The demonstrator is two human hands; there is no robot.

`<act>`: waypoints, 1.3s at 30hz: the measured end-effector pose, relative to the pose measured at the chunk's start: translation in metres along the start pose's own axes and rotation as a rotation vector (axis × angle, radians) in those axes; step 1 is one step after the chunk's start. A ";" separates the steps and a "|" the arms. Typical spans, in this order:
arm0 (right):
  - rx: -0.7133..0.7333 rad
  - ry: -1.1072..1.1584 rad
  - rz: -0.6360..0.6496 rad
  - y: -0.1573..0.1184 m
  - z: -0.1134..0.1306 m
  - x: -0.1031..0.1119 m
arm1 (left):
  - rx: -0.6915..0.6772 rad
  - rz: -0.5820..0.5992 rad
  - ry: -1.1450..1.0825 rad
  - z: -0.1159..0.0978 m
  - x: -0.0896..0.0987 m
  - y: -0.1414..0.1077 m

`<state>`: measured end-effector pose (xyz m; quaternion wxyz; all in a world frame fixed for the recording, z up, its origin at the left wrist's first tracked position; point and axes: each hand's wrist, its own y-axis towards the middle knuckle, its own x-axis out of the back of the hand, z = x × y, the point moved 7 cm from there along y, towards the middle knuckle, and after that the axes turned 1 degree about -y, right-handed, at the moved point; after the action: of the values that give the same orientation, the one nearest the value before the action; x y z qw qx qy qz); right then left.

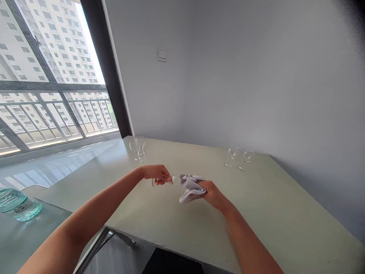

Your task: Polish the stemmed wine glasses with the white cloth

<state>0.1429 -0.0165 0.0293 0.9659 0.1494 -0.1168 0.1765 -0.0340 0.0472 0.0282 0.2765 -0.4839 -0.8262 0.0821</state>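
Holding: stemmed glass, pinched in left hand; pale cloth, bunched in right hand.
Glass sideways, long axis near level, foot toward cloth.

The left forearm reaches forward and inward; at the wrist the left hand turns further inward, its fingers curled in a pinch. Near it, apart and slightly lower, the right hand grips, fingers mostly hidden, the right forearm slanting inward behind it.

The cloth is lilac-grey, the glasses colourless, the tabletop pale green-grey.
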 end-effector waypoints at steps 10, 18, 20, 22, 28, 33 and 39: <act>0.355 -0.809 -0.144 -0.002 0.017 -0.019 | 0.052 -0.602 0.612 -0.004 0.014 0.009; -0.079 -0.072 -0.263 0.009 -0.030 0.011 | -0.425 -0.672 1.162 -0.047 -0.066 0.012; -0.262 0.325 -0.305 0.009 -0.055 0.019 | -0.458 -0.714 1.147 -0.049 -0.065 0.011; -0.322 0.608 -0.408 0.008 -0.067 0.022 | -0.436 -0.781 1.093 -0.050 -0.060 0.014; -0.124 1.100 -0.561 0.010 -0.051 0.011 | -0.270 -1.056 0.948 -0.056 -0.049 0.030; -0.069 0.991 -0.464 0.008 -0.039 -0.007 | -0.306 -1.200 0.879 -0.071 -0.062 0.041; -0.143 0.829 -0.460 0.006 -0.050 0.000 | -0.422 -1.140 0.675 -0.083 -0.085 0.038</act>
<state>0.1491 0.0048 -0.0157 0.9529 0.0217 0.3025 -0.0054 0.0717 -0.0155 0.0503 0.4182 -0.0168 -0.8185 -0.3934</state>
